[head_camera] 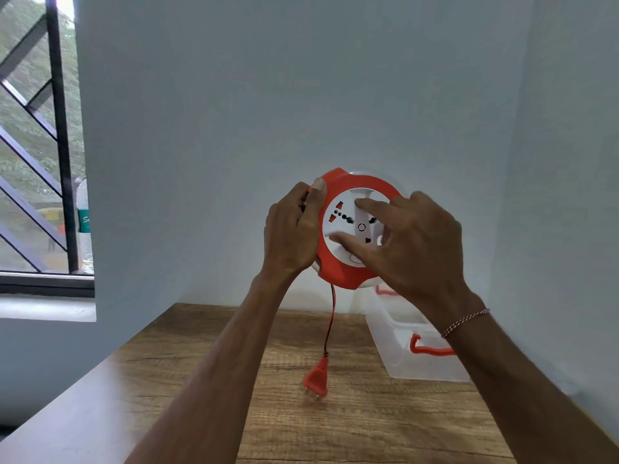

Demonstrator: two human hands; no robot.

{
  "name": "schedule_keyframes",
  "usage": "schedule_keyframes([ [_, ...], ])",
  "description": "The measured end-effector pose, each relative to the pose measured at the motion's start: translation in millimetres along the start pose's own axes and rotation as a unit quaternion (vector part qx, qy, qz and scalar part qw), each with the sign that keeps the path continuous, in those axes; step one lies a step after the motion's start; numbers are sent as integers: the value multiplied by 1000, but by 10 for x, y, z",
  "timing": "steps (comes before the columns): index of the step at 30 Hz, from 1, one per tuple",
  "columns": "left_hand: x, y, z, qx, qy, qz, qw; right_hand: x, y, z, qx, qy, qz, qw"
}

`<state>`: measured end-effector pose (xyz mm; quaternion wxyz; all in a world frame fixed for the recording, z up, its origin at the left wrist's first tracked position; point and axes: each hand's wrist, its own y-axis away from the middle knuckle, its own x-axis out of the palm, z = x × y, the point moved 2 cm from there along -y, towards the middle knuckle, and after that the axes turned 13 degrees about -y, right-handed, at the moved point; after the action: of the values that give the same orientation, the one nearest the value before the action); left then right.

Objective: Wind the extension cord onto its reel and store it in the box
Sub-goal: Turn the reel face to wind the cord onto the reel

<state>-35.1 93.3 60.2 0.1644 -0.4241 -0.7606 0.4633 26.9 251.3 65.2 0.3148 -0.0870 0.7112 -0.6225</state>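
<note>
Both forearms reach up from me: left hand point(294, 229) grips the rim of the round orange-and-white plastic cord reel point(355, 229), right hand point(415, 236) lies fingers-spread on its white socket face, apparently turning it. Winding looks nearly done; I see a short red-black cord point(330, 316) with orange plug point(315, 380) dangling just above the wooden bench point(201, 380). Clear plastic box with orange handles point(412, 360) waits, reel not yet stored.

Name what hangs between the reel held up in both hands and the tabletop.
In the head view, a red and black cord hangs from the reel, ending in an orange plug near the wooden table.
</note>
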Motion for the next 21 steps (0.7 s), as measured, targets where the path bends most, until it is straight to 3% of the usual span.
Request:
schedule_keyframes([
  [6,-28,-36,29,-3,-8,-7,1000,-97,-82,-60,-95,-50,99,989],
  [10,-33,-46,29,6,-1,-10,1000,-60,-54,15,-64,25,205,976],
  [15,-16,-28,21,17,-8,-5,1000,-7,-7,102,-62,110,209,970],
  [21,-19,-32,12,26,-21,-2,999,29,0,100,-38,106,205,972],
])
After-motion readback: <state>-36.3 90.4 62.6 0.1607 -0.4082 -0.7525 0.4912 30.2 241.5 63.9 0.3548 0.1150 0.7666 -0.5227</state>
